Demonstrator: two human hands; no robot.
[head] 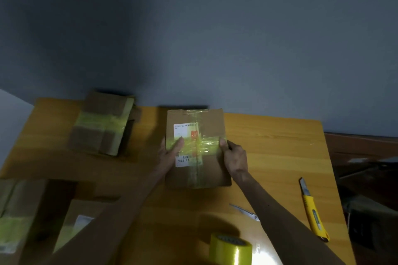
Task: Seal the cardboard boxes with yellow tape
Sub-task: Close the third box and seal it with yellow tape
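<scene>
Sealing in progress: my left hand lies with fingers straight, pressing a strip of yellow tape flat across the cardboard box, which sits at the far middle of the wooden table. My right hand curls over the box's right edge, thumb pinning the strip's end. The tape looks wrinkled near the centre seam, so uneven pressure could trap creases and leave the band lifting, and a hard push might slide the box toward the table's back edge, close behind it.
</scene>
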